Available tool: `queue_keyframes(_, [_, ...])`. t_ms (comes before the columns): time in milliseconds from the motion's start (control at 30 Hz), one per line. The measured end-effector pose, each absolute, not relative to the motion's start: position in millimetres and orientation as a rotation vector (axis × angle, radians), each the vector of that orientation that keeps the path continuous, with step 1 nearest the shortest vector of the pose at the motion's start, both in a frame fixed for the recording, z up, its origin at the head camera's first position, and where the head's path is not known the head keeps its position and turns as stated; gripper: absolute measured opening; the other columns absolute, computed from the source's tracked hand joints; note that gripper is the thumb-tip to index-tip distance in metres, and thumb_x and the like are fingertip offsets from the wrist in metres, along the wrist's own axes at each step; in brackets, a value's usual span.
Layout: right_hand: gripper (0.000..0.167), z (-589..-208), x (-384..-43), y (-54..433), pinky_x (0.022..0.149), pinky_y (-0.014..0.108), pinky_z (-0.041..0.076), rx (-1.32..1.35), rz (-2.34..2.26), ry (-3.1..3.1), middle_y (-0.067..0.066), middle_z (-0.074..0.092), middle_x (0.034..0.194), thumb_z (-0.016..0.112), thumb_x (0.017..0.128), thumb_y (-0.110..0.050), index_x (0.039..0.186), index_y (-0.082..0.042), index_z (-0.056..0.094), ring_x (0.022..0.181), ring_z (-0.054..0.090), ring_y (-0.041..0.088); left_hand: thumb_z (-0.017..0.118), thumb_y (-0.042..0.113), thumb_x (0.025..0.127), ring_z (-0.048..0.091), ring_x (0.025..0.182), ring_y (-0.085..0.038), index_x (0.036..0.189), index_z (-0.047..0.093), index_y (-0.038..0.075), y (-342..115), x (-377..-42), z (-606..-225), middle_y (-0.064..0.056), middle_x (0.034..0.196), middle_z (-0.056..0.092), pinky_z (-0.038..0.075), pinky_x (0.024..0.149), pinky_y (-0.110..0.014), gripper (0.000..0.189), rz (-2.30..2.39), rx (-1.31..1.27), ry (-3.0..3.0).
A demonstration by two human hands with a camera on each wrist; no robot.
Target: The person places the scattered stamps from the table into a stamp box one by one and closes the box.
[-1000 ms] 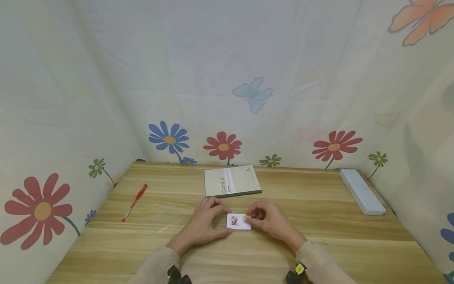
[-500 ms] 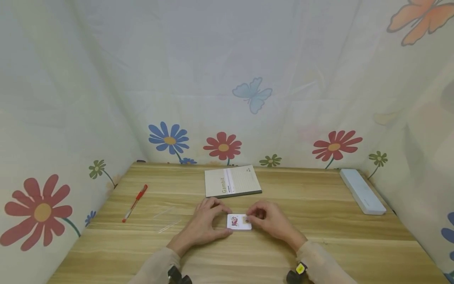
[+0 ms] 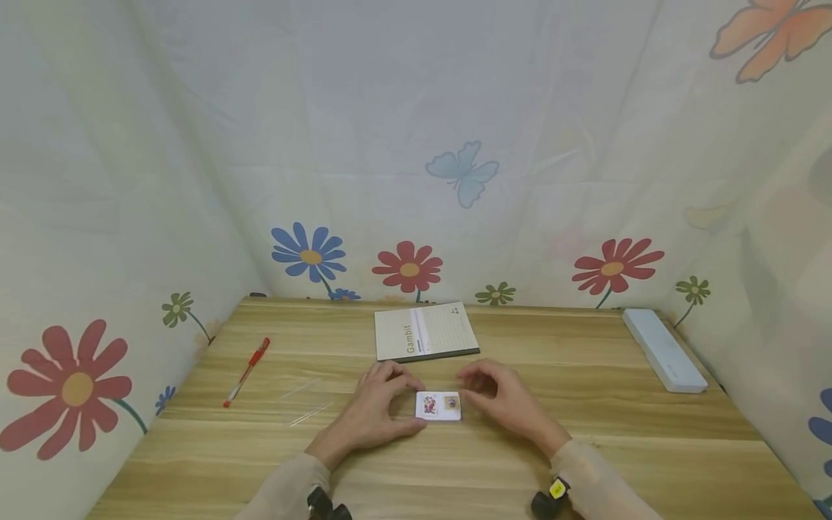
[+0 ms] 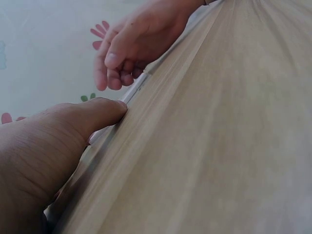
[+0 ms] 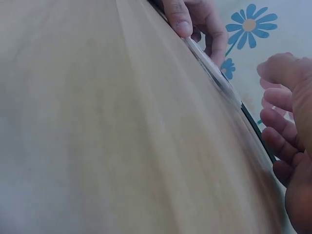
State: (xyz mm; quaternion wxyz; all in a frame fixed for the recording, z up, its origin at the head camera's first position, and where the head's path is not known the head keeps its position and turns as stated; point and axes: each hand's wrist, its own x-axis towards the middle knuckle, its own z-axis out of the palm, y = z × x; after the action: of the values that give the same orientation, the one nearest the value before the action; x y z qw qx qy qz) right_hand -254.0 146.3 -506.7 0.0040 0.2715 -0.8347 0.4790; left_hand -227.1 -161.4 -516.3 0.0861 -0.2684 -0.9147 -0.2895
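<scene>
On the table in front lies a small white flat rectangular case (image 3: 439, 415), with a red figure picture (image 3: 430, 405) on its left part and a tan square picture (image 3: 451, 403) on its right. My left hand (image 3: 367, 415) holds the case by its left end, thumb at the near corner and index finger at the far one. The right wrist view shows that thumb on the edge of the white case (image 5: 212, 66). My right hand (image 3: 507, 404) hovers just beyond the right end, fingers loosely bent with nothing between them.
Behind the hands lies a beige notebook (image 3: 448, 328) marked Gambit. To the left are a red pen (image 3: 247, 370) and thin clear strips (image 3: 310, 414). A long pale box (image 3: 663, 352) stands near the right table edge, and a flowered curtain (image 3: 520, 217) surrounds the table.
My right hand has let go of the tan picture's right edge and drawn back slightly to the right, leaving the whole picture visible. The left hand and case have stayed put.
</scene>
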Motion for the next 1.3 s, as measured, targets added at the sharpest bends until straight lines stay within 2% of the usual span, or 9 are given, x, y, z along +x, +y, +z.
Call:
queue_keyframes(133, [0.047, -510, -250, 153, 0.112, 0.048, 0.053, 0.91, 1.344, -2.658, -0.005, 0.072, 0.129, 0.093, 0.092, -0.033, 0.133, -0.018, 0.076, 0.122, 0.067, 0.02, 0.091, 0.058, 0.085, 0.048, 0.131, -0.02, 0.127, 0.076, 0.034, -161, -226, -516, 0.006, 0.134, 0.058, 0.039, 0.112, -0.054, 0.051, -0.862, -0.804, -2.723])
queue_keyframes(233, [0.057, -509, -245, 155, 0.114, 0.054, 0.047, 0.922, 1.192, -2.715, -0.008, 0.065, 0.132, 0.096, 0.087, -0.047, 0.135, -0.026, 0.076, 0.127, 0.059, 0.019, 0.093, 0.056, 0.084, 0.048, 0.13, -0.02, 0.128, 0.077, 0.033, -161, -226, -516, 0.006, 0.134, 0.058, 0.039, 0.111, -0.053, 0.052, -0.865, -0.805, -2.716])
queue_keyframes(367, [0.059, -508, -243, 154, 0.111, 0.053, 0.041, 0.937, 1.085, -2.75, -0.01, 0.059, 0.132, 0.095, 0.085, -0.055, 0.134, -0.03, 0.076, 0.128, 0.051, 0.018, 0.093, 0.055, 0.084, 0.048, 0.129, -0.019, 0.128, 0.077, 0.032, -161, -226, -515, 0.006, 0.134, 0.058, 0.039, 0.111, -0.052, 0.053, -0.867, -0.807, -2.708])
queue_keyframes(533, [0.052, -507, -243, 153, 0.11, 0.054, 0.036, 0.949, 1.086, -2.751, -0.009, 0.058, 0.132, 0.095, 0.086, -0.054, 0.129, -0.031, 0.077, 0.129, 0.049, 0.019, 0.092, 0.057, 0.084, 0.048, 0.128, -0.019, 0.128, 0.077, 0.033, -161, -228, -516, 0.006, 0.134, 0.058, 0.039, 0.11, -0.052, 0.052, -0.848, -0.81, -2.709])
queue_keyframes(900, [0.047, -512, -244, 155, 0.112, 0.056, 0.036, 0.964, 1.096, -2.754, -0.009, 0.058, 0.134, 0.094, 0.087, -0.052, 0.127, -0.035, 0.076, 0.132, 0.048, 0.02, 0.093, 0.056, 0.084, 0.049, 0.129, -0.02, 0.128, 0.077, 0.033, -161, -227, -518, 0.006, 0.133, 0.059, 0.039, 0.111, -0.055, 0.052, -0.841, -0.809, -2.707])
queue_keyframes(1033, [0.047, -510, -244, 156, 0.113, 0.057, 0.035, 0.968, 1.104, -2.748, -0.008, 0.058, 0.134, 0.096, 0.086, -0.049, 0.125, -0.034, 0.075, 0.132, 0.048, 0.02, 0.093, 0.056, 0.084, 0.05, 0.129, -0.02, 0.135, 0.075, 0.029, -161, -227, -516, 0.003, 0.135, 0.062, 0.041, 0.112, -0.055, 0.06, -0.86, -0.826, -2.712])
queue_keyframes(1300, [0.049, -508, -242, 154, 0.113, 0.056, 0.034, 0.978, 1.093, -2.743, -0.009, 0.058, 0.133, 0.097, 0.085, -0.046, 0.125, -0.031, 0.076, 0.13, 0.049, 0.019, 0.096, 0.052, 0.083, 0.064, 0.13, -0.022, 0.149, 0.068, 0.024, -179, -228, -488, 0.001, 0.14, 0.068, 0.052, 0.112, -0.054, 0.077, -0.883, -0.704, -2.773])
